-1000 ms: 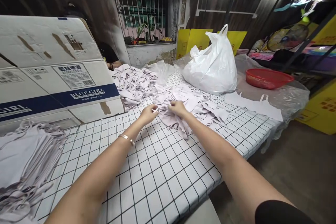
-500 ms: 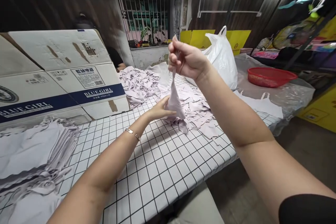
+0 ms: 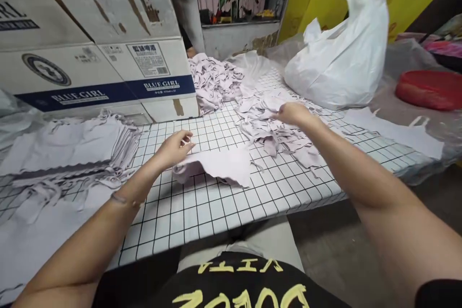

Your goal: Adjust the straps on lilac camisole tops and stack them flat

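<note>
My left hand (image 3: pixel 176 147) is closed on the left edge of a pale lilac fabric piece (image 3: pixel 220 164) that lies spread on the white checked table (image 3: pixel 212 209). My right hand (image 3: pixel 293 113) reaches out over a loose pile of the same lilac pieces (image 3: pixel 274 127). Its fingers are pinched together on a piece at the top of the pile. A flat stack of lilac garments (image 3: pixel 68 147) lies to the left of my left hand.
Large "BLUE GIRL" cardboard boxes (image 3: pixel 108 48) stand at the back left. A second heap of lilac pieces (image 3: pixel 212 79) lies behind them. A full white plastic bag (image 3: pixel 335 67), a red basket (image 3: pixel 429 89) and a white garment (image 3: pixel 390 130) occupy the right.
My right hand has lowered from head height back onto the pile. The lifted piece now lies flat on the table under my left hand. The view has tilted down and left.
</note>
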